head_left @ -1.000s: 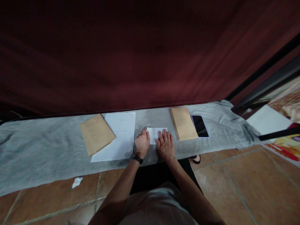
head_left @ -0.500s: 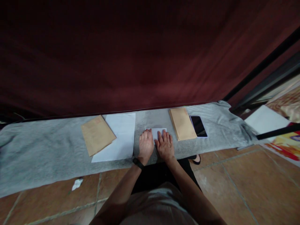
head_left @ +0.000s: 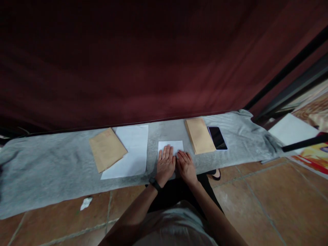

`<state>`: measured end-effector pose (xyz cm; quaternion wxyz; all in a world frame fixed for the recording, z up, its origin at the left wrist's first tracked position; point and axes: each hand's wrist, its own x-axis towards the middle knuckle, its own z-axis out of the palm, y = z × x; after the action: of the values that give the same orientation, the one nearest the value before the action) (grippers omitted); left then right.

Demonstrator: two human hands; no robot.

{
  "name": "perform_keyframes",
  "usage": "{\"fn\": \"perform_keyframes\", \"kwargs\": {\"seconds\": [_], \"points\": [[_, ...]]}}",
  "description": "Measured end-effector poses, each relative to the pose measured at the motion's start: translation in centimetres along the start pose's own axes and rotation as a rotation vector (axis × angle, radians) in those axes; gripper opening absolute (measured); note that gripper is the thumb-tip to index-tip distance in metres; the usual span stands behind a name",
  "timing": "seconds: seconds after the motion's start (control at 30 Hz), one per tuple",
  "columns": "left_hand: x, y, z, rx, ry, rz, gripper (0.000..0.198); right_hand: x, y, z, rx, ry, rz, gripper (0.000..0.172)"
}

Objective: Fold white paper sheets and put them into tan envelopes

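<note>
A small white paper [head_left: 171,144] lies on the grey cloth in front of me, its lower part covered by my hands. My left hand [head_left: 166,164] rests flat on it with fingers stretched forward. Close beside it, my right hand [head_left: 186,166] touches the paper's lower right part, its fingers extended and slightly bent. To the left, brown envelopes [head_left: 107,149] overlap larger white sheets [head_left: 135,150]. On the right lies a stack of brown envelopes [head_left: 201,135], with a phone [head_left: 217,138] against its right side.
The grey cloth [head_left: 51,164] covers a long narrow surface before a dark red curtain [head_left: 153,68]. Dark metal bars [head_left: 287,70] stand at the right. White paper scrap [head_left: 86,203] lies on the tiled floor [head_left: 246,201].
My left hand has moved right and toward me, its fingers now flat. My right hand has shifted slightly right and down. More of the small paper shows.
</note>
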<state>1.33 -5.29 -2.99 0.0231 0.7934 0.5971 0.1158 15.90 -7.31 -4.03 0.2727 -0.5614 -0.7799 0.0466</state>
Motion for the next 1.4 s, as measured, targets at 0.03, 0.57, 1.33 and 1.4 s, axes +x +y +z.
{"fn": "perform_keyframes", "kwargs": {"seconds": [0.03,0.57,1.33,1.4], "points": [[0.0,0.1,0.1,0.004,-0.001,-0.009,0.056,-0.6,0.1,-0.2,0.005,0.009,-0.016,0.041],[5.4,3.1,0.4,-0.144,-0.098,0.338,0.052,-2.4,-0.4,-1.5,-0.05,-0.03,-0.005,0.042],[1.8,-3.3,-1.7,0.031,-0.075,0.098,0.053,1.7,0.1,-0.3,-0.186,-0.113,0.149,0.053],[1.8,-3.3,-1.5,0.033,-0.07,0.097,0.054,2.8,0.4,0.1,-0.212,-0.111,0.16,0.053]]}}
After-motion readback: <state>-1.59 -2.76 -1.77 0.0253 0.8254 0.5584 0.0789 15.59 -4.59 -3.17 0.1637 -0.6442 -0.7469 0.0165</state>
